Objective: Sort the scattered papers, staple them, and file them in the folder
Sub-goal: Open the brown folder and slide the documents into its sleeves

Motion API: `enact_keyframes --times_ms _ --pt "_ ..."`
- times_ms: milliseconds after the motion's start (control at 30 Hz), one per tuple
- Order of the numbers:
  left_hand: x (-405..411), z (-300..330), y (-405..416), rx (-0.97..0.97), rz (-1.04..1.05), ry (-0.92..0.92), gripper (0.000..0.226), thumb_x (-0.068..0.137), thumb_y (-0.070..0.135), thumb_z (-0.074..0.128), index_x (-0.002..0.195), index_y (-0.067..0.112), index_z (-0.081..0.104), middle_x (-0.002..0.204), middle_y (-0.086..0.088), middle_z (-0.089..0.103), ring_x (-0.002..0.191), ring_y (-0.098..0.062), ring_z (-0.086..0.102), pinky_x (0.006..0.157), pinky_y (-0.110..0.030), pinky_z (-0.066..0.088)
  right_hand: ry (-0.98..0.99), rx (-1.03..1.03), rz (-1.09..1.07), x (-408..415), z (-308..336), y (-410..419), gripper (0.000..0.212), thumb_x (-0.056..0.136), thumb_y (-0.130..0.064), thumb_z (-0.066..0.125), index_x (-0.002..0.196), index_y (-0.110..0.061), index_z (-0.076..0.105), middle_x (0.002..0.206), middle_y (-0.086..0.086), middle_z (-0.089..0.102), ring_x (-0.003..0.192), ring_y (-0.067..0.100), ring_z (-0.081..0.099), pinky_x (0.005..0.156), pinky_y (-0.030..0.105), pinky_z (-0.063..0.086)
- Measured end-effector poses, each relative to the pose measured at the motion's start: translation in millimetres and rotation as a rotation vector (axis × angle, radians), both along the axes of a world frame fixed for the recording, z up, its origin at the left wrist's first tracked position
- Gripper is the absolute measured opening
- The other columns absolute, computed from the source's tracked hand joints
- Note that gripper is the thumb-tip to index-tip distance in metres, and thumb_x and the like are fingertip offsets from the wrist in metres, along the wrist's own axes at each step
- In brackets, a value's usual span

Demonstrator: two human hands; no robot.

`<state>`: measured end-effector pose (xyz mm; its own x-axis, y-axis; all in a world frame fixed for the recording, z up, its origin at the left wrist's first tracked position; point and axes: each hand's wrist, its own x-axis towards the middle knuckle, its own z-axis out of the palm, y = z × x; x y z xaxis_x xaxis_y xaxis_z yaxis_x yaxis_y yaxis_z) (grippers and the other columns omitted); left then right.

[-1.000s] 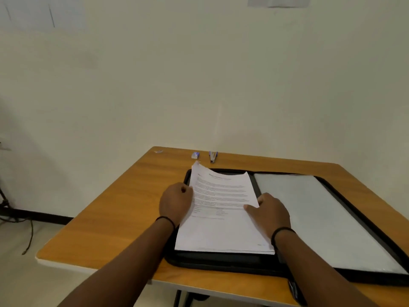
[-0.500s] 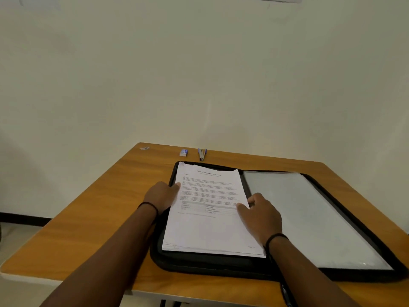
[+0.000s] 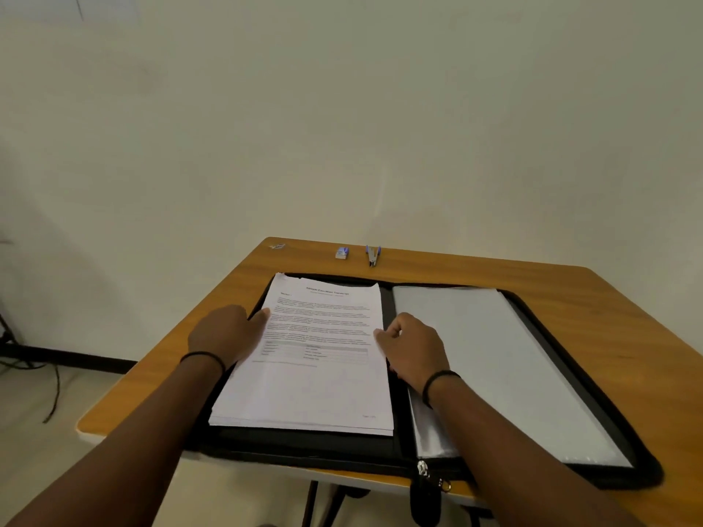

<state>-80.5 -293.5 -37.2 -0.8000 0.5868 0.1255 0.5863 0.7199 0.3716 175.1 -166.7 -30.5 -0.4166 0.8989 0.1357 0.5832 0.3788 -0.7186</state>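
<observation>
A black zip folder (image 3: 304,448) lies open flat on the wooden table (image 3: 570,283), its spine running away from the person toward the wall (image 3: 342,127). On its left half sits the stack of papers (image 3: 312,359), printed side up, long axis parallel to the spine and the heading at the far end, so the text reads upright from the person's seat. The stack's near edge shows several sheets slightly fanned, and its far left corner is a little curled. The folder's right half holds clear plastic sleeves (image 3: 494,367), long axis also pointing away.

The left hand (image 3: 224,336) rests at the stack's left edge with the thumb touching the paper; its fingers look loosely bent, gripping nothing. The right hand (image 3: 414,348) sits at the stack's right edge over the spine, fingers curled with the thumb and forefinger at the edge of the sheets (whether they actually pinch the paper cannot be told). Both wrists wear a thin black band.

At the table's far edge lie a stapler (image 3: 372,255), pointing toward the person, and just left of it a small staple box (image 3: 342,252). The folder's zip pull (image 3: 426,474) hangs at the near edge.
</observation>
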Motion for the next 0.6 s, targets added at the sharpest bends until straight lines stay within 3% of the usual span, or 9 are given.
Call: enact_keyframes --times_ms 133,200,267,400,500,600 --pt "3 -8 -7 0.053 -0.011 0.114 0.043 0.096 0.056 0.043 0.096 0.014 0.052 0.092 -0.004 0.056 0.081 -0.023 0.054 0.067 -0.033 0.043 -0.095 0.073 0.021 -6 2 -9 0.037 0.086 -0.056 0.065 0.082 -0.021 0.053 0.074 -0.006 0.06 0.064 0.01 0.054 0.055 0.024 0.041" --pt "6 -12 -7 0.069 -0.063 0.149 0.039 0.095 0.055 0.045 0.106 0.019 0.055 0.096 -0.002 0.051 0.092 -0.026 0.052 0.074 -0.035 0.046 -0.128 0.08 0.019 -8 3 -15 0.036 0.084 -0.054 0.069 0.083 -0.021 0.053 0.077 -0.006 0.06 0.065 0.01 0.054 0.053 0.024 0.035" --pt "10 -12 -6 0.073 -0.12 0.164 0.035 0.094 0.053 0.045 0.098 0.021 0.059 0.09 0.0 0.05 0.092 -0.026 0.052 0.075 -0.036 0.048 -0.133 0.082 -0.013 -10 4 -19 0.029 0.084 -0.045 0.071 0.085 -0.021 0.054 0.083 -0.005 0.063 0.069 0.012 0.057 0.053 0.023 0.036" --pt "19 -10 -5 0.228 -0.116 0.116 0.027 0.087 0.032 0.052 0.066 0.016 0.05 0.069 -0.002 0.052 0.065 -0.021 0.051 0.053 -0.028 0.035 -0.079 0.098 -0.074 -10 2 -18 0.019 0.086 -0.032 0.072 0.086 -0.022 0.056 0.083 -0.007 0.064 0.069 0.011 0.058 0.054 0.023 0.041" --pt "25 -10 -8 0.326 -0.096 0.136 0.022 0.079 0.022 0.052 0.062 0.01 0.048 0.059 -0.003 0.052 0.056 -0.022 0.048 0.048 -0.029 0.029 -0.016 0.112 -0.114 -9 -4 -20 0.015 0.087 -0.027 0.071 0.084 -0.023 0.057 0.077 -0.01 0.062 0.065 0.007 0.055 0.053 0.022 0.04" --pt "26 -4 -7 0.364 -0.106 0.183 0.018 0.084 0.021 0.058 0.068 0.02 0.065 0.069 0.004 0.062 0.067 -0.018 0.055 0.056 -0.032 0.043 0.086 0.148 -0.149 -8 -10 -23 0.012 0.091 -0.022 0.068 0.084 -0.023 0.058 0.075 -0.011 0.062 0.065 0.008 0.057 0.053 0.021 0.043"
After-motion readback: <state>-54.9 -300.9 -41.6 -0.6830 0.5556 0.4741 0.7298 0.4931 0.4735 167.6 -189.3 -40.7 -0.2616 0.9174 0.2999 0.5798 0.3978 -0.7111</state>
